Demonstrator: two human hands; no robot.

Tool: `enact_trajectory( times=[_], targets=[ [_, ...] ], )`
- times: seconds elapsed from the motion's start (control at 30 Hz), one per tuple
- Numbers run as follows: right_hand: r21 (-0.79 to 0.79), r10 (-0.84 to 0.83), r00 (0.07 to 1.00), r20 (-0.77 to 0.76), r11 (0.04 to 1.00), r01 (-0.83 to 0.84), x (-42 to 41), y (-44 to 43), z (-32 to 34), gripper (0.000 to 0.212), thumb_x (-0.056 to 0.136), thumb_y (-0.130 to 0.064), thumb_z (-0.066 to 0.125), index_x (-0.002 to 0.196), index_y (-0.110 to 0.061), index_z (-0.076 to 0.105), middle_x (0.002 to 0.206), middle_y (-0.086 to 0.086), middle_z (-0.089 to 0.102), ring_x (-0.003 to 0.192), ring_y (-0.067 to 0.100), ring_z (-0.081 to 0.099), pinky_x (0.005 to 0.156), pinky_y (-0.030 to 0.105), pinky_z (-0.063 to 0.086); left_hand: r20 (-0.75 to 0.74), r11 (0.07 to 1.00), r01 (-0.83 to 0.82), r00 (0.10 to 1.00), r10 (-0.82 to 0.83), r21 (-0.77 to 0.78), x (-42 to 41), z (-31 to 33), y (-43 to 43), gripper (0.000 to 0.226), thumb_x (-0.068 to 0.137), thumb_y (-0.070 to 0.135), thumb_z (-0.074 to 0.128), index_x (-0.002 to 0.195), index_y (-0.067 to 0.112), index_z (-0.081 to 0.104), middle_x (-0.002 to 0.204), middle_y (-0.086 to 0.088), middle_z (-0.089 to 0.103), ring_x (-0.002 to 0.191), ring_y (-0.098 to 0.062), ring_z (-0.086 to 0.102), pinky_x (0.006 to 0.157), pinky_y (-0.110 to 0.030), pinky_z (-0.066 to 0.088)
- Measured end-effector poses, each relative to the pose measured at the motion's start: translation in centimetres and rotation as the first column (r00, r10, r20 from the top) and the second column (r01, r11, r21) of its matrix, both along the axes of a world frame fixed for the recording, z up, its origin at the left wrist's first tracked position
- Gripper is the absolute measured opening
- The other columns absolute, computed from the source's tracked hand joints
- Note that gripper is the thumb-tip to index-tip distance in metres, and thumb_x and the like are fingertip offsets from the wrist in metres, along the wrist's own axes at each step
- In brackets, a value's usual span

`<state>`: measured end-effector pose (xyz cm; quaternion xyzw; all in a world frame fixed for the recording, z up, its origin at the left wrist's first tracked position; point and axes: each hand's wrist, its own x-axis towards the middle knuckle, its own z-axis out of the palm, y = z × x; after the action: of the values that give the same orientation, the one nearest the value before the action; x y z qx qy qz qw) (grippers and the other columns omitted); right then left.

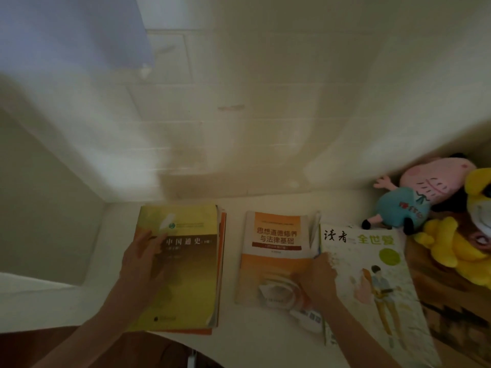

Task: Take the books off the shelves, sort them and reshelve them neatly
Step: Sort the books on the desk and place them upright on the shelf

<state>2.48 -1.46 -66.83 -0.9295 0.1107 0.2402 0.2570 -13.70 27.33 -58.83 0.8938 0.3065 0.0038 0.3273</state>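
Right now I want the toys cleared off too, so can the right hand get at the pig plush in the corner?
Probably yes: the right hand rests at the magazine edge, and nothing stands between it and the pig plush.

Head view, steeply down, close over shelf (265, 203)

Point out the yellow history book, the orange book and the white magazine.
yellow history book (191, 274), head view, bare cover right of the hand.
orange book (276, 235), head view, title area.
white magazine (372, 274), head view, illustrated cover.
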Motion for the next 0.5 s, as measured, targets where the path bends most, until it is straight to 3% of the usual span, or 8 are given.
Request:
enact_trajectory(
  times=[0.07,0.13,0.2,0.23,0.3,0.4,0.5],
  targets=[
    [0.037,-0.017,0.999,-0.037,0.999,0.019,0.0,-0.1,-0.5,0.058,0.063,-0.023,0.072,0.110,-0.004,0.044,0.108,0.015,0.057,0.108,0.037,0.053,0.100,0.049,0.036,0.002,1.000,0.008,1.000,-0.008,-0.009,0.3,0.2,-0.3,0.061,0.084,0.005,0.065,0.139,0.017,0.043,0.149,-0.013,0.025,0.137,-0.033,0.022,0.111,-0.051,0.024],
    [0.032,-0.018,0.999,-0.044,0.999,0.019,0.0,-0.2,-1.1,0.045,0.067,-0.022,0.068,0.104,-0.006,0.048,0.106,0.013,0.054,0.109,0.034,0.047,0.095,0.041,0.031,0.022,1.000,0.021,1.000,-0.021,-0.015,0.7,0.5,-0.5,0.061,0.084,0.004,0.065,0.139,0.018,0.043,0.149,-0.011,0.024,0.136,-0.031,0.023,0.111,-0.048,0.025],
    [0.061,-0.014,1.000,0.004,0.998,0.014,-0.4,-0.1,-0.1,0.033,0.075,-0.017,0.064,0.102,-0.010,0.048,0.103,0.010,0.051,0.102,0.030,0.048,0.087,0.036,0.038,0.049,0.999,0.040,0.998,-0.039,-0.012,1.0,0.7,-0.7,0.061,0.083,0.004,0.066,0.139,0.017,0.043,0.148,-0.010,0.026,0.133,-0.029,0.028,0.109,-0.044,0.028],
    [0.141,-0.015,1.000,0.023,0.990,0.012,-0.5,-0.1,0.3,0.026,0.080,-0.013,0.060,0.102,-0.011,0.047,0.099,0.008,0.052,0.092,0.025,0.052,0.078,0.033,0.044,0.052,0.999,0.047,0.998,-0.045,-0.021,1.1,0.7,-0.6,0.061,0.083,0.005,0.067,0.139,0.018,0.044,0.147,-0.010,0.026,0.131,-0.027,0.029,0.109,-0.043,0.030],
    [0.281,-0.008,1.000,0.003,0.960,0.007,-0.7,0.0,1.9,0.021,0.087,-0.004,0.052,0.105,-0.012,0.044,0.093,0.006,0.055,0.075,0.014,0.052,0.058,0.023,0.041,0.047,0.998,0.038,0.998,-0.036,-0.059,1.1,0.6,-0.2,0.060,0.084,0.007,0.067,0.137,0.023,0.044,0.147,-0.008,0.026,0.131,-0.027,0.031,0.108,-0.046,0.034],
    [0.330,0.029,0.998,0.059,0.943,-0.047,-0.3,-0.4,4.4,0.023,0.088,0.000,0.051,0.109,-0.009,0.047,0.091,0.013,0.061,0.068,0.020,0.055,0.053,0.025,0.045,0.044,0.993,0.027,0.999,-0.023,-0.115,0.7,0.8,0.4,0.059,0.085,0.012,0.066,0.132,0.036,0.039,0.147,-0.009,0.024,0.131,-0.028,0.033,0.107,-0.051,0.035],
    [0.356,0.036,0.984,0.173,0.929,-0.097,0.4,-0.7,8.3,0.022,0.089,-0.001,0.052,0.108,-0.012,0.049,0.073,0.015,0.061,0.056,0.025,0.054,0.050,0.031,0.045,0.045,0.988,-0.035,0.998,0.043,-0.152,0.1,0.8,1.2,0.054,0.088,0.008,0.061,0.138,0.020,0.042,0.146,-0.011,0.024,0.128,-0.025,0.037,0.107,-0.044,0.035]
  ],
)
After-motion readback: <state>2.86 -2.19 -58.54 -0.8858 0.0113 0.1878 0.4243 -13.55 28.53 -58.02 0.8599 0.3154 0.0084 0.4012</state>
